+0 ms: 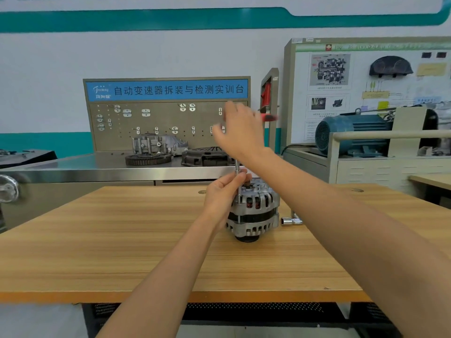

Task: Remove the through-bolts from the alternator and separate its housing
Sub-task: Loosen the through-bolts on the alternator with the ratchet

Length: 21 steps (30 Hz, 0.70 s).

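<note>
A silver alternator [253, 215] stands upright on the wooden table [122, 240], pulley end down. A thin metal tool shaft [237, 167] rises from a through-bolt on the alternator's upper left rim. My left hand [220, 191] pinches that shaft just above the housing and rests against the alternator's left side. My right hand [241, 132] is raised over the shaft's top, blurred, and grips a red-handled tool [268, 117] whose handle sticks out to the right. The bolt head itself is hidden by the tool.
A chrome socket piece [291, 220] lies on the table just right of the alternator. Behind stands a steel workbench [97, 170] with a pegboard, a ring gear [147, 159] and a clutch cover [207, 156]. A blue electric motor [351, 134] sits at the right.
</note>
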Tool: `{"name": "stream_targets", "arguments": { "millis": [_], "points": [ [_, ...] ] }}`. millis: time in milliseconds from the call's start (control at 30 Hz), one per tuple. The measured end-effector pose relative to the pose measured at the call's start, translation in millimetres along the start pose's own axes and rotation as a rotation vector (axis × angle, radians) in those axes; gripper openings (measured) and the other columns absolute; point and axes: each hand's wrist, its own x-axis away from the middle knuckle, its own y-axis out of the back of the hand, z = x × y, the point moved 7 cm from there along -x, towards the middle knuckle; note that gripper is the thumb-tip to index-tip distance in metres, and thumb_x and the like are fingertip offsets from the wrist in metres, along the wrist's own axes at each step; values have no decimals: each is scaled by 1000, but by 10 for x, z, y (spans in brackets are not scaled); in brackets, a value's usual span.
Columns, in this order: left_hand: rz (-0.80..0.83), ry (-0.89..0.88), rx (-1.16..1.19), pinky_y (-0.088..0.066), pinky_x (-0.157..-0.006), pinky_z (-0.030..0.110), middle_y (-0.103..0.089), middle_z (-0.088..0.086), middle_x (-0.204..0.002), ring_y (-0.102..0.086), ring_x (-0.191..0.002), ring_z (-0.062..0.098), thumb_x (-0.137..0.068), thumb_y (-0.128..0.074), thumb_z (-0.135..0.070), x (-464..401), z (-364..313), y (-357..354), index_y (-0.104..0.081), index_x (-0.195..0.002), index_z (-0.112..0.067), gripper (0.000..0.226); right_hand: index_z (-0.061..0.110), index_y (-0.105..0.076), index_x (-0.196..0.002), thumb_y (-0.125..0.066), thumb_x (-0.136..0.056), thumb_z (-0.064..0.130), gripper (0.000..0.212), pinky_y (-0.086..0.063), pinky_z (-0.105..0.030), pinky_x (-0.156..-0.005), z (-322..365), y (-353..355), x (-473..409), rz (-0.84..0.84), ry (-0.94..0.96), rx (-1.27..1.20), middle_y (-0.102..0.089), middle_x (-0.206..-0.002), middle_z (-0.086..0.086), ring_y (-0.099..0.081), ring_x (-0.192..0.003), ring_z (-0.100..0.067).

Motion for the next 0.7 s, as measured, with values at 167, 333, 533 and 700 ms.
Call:
{"name": "stream_targets", "arguments": {
  "millis": [167,333,533,700],
  "points": [
    [-72,-28,-66,-45,-104,42,-74,3,-100,-66,-106,18,-89,-65,-20,27,-5,-8,-74,-96,-19,11,10,-44,-120,-54,-83,13,39,-34,-42,-91,-7,20,100,-126,120,535,-51,-108,-11,-50,-96,-28],
    [45,-25,-249,-46,-101,26,-72,-6,-108,-64,-106,3,-92,-62,-24,27,-90,-7,-68,-112,-20,21,8,-44,-118,-51,-79,6,40,-34,-41,-86,6,29,81,-124,145,511,-50,-107,-13,-49,-94,-29],
    [34,-223,-695,-43,-77,2,-70,-8,-101,-60,-92,-8,-91,-62,-12,87,-188,50,-62,-119,-16,29,7,-46,-116,-54,-80,6,37,-33,-41,-87,6,-19,14,-91,135,494,-51,-107,-14,-49,-95,-30],
    [-89,-217,-651,-50,-79,15,-72,-2,-93,-66,-90,9,-85,-71,-17,112,-108,182,-72,-102,-10,19,7,-45,-115,-55,-78,5,38,-33,-40,-85,-17,1,5,-87,112,474,-51,-108,-14,-49,-95,-30]
  ]
}}
